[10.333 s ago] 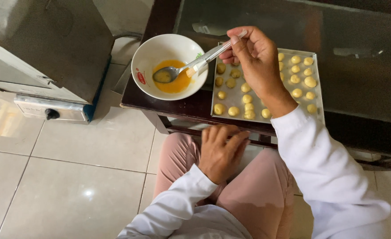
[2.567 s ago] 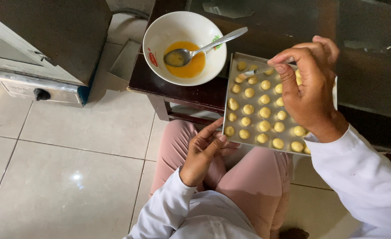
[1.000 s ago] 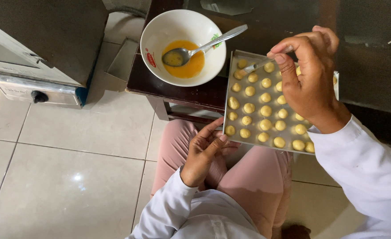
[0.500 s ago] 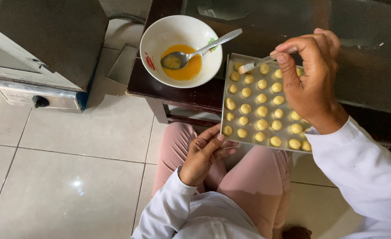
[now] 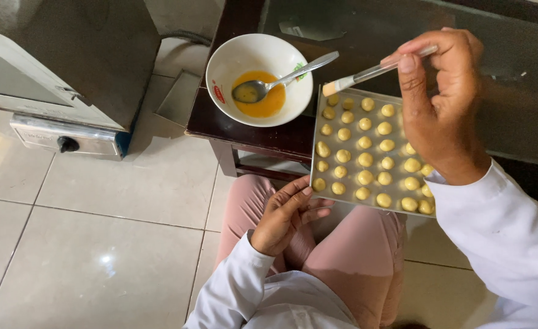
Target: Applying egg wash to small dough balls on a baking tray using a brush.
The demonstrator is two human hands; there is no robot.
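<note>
- Brush (image 5: 372,72) position: compared with half a second ago, the thin clear-handled pastry brush has lifted off the dough balls; its pale bristle tip now sits at the far-left corner of the tray, pointing toward the bowl.
- Reading: the glazing stroke over the far rows looks finished for now, and the tip is closer to the yellow liquid than it was a second ago.
- Your right hand (image 5: 442,103): pinched shut on the brush handle between thumb and forefinger, remaining fingers curled above it. It hovers over the far-right part of the tray, not touching the dough.
- Your left hand (image 5: 284,216): half open, fingers loosely bent, resting on your lap in pink trousers. Fingertips touch the near-left corner of the tray's underside or edge; it steadies rather than grasps, holding nothing.
- Rectangular grey metal baking tray (image 5: 324,122): lies partly on the dark wooden table (image 5: 214,116), near edge overhanging your knees. Small round yellow dough balls (image 5: 364,159) sit on it in rows, apart from one another.
- Round white ceramic bowl (image 5: 260,79): just left of the tray on the table, holding yellow egg wash, with a metal spoon (image 5: 281,79) resting in it, handle toward the tray.
- Grey box-shaped oven (image 5: 62,73): stands on the tiled floor, well left of the table.
</note>
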